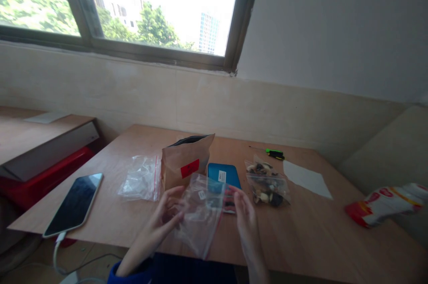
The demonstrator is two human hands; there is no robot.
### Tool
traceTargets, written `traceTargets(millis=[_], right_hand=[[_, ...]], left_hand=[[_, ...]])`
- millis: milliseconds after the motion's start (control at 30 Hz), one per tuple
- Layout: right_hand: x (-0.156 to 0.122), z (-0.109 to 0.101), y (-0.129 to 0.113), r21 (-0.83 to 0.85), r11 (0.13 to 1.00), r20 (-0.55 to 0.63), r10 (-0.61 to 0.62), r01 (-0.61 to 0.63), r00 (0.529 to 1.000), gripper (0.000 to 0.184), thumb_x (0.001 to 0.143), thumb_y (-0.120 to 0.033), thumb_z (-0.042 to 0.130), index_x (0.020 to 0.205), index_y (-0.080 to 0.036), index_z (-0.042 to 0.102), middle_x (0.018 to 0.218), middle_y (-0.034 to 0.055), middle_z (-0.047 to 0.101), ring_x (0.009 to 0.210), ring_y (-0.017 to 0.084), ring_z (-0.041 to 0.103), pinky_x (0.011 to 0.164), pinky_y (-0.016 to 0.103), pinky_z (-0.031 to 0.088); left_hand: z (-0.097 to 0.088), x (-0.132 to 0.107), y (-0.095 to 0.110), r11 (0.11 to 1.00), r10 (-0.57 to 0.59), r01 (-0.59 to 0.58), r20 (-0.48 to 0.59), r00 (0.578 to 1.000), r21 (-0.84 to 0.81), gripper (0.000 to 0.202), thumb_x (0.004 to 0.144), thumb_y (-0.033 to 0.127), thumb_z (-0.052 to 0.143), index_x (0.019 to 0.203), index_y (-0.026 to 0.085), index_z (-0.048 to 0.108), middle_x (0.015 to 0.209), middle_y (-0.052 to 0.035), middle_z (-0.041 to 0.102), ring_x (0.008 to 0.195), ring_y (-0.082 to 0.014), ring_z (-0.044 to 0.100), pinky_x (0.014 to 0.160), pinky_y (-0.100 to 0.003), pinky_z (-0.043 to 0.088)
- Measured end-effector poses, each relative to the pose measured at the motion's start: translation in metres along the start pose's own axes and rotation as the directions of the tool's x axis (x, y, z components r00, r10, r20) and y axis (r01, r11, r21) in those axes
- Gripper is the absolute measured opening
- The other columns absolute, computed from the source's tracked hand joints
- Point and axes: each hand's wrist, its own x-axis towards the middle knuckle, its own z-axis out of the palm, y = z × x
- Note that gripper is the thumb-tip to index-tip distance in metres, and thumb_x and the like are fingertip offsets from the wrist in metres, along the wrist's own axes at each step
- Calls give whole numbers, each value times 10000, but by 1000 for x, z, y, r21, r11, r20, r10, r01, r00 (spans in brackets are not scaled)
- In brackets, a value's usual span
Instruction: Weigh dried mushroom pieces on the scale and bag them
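My left hand (163,217) and my right hand (245,224) both grip the top edge of a transparent zip bag (200,217), pulling it apart over the wooden table (100,203). The bag hangs between them and looks empty. Behind it lie a blue rectangular case (224,176), partly covered by the bag, and a kraft paper pouch with a red label (185,161). To my right hand's far side sits a zip bag of mixed small brown and dark pieces (267,188). Left of the pouch lies a crumpled transparent plastic bag (140,179).
A smartphone (73,203) with a white charging cable lies at the table's left edge. A green-handled screwdriver (276,154) and a white paper sheet (306,179) lie at the far right. A red-and-white snack bag (384,203) sits beyond the table's right side.
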Motion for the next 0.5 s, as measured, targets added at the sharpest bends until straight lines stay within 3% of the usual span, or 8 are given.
traceTargets(millis=[67, 133, 233, 267, 300, 400, 467, 500], right_hand=[[15, -20, 12, -155, 984, -49, -100, 92, 994, 533, 804, -624, 512, 1055, -170, 634, 1127, 141, 661, 1015, 272, 622, 827, 397, 514], [34, -44, 29, -379, 908, -112, -235, 177, 965, 506, 770, -593, 538, 1035, -169, 617, 1111, 157, 649, 1062, 300, 585, 936, 472, 449], [63, -79, 54, -687, 676, -49, -410, 267, 911, 513, 740, -520, 518, 1056, -122, 592, 1150, 224, 605, 1137, 367, 513, 999, 555, 360], [70, -88, 61, -752, 608, -28, -418, 257, 908, 509, 733, -479, 513, 1065, -100, 583, 1178, 251, 583, 1168, 388, 488, 1006, 567, 342], [75, -94, 67, -798, 550, -5, -414, 245, 910, 498, 722, -436, 511, 1071, -85, 576, 1194, 268, 567, 1188, 401, 471, 1007, 570, 338], [80, -105, 79, -863, 452, 22, -412, 225, 911, 431, 701, -337, 501, 1056, -103, 571, 1172, 254, 582, 1170, 394, 488, 983, 545, 370], [76, -107, 82, -865, 437, 26, -452, 247, 892, 380, 708, -305, 474, 1028, -131, 583, 1118, 224, 618, 1116, 371, 527, 955, 523, 402], [73, -109, 82, -858, 444, 21, -469, 256, 883, 369, 708, -295, 458, 1013, -135, 592, 1092, 218, 634, 1085, 363, 546, 941, 516, 415]], left_hand=[[-21, -5, 7, 1000, -3, 4, -161, 987, 5, 538, 754, 395, 699, 1222, 243, 480, 1006, -55, 663, 792, -180, 628, 650, -267, 498], [-44, -11, 13, 1000, 9, -4, -376, 927, 16, 537, 719, 378, 724, 1193, 248, 506, 967, -27, 663, 826, -179, 622, 691, -259, 497], [-73, -14, 17, 995, 102, -84, -681, 725, 60, 463, 666, 363, 736, 1079, 240, 569, 1024, -10, 646, 819, -150, 593, 649, -214, 466], [-79, -13, 17, 993, 107, -102, -732, 673, 52, 469, 647, 346, 738, 1071, 239, 569, 1041, -10, 646, 794, -140, 585, 636, -210, 456], [-84, -9, 16, 993, 104, -114, -755, 647, 39, 478, 637, 334, 733, 1075, 235, 566, 1054, -17, 647, 766, -133, 579, 633, -214, 453], [-95, 8, 11, 992, 124, -68, -772, 623, 105, 473, 683, 367, 661, 1118, 217, 551, 1094, -60, 645, 794, -171, 603, 698, -286, 487], [-99, 21, 7, 946, 205, 59, -727, 655, 320, 431, 742, 412, 569, 1111, 188, 568, 1123, -109, 635, 946, -256, 618, 810, -388, 497], [-101, 27, 5, 876, 253, 137, -683, 685, 463, 408, 764, 417, 525, 1077, 166, 594, 1132, -143, 627, 1052, -312, 592, 881, -452, 473]])
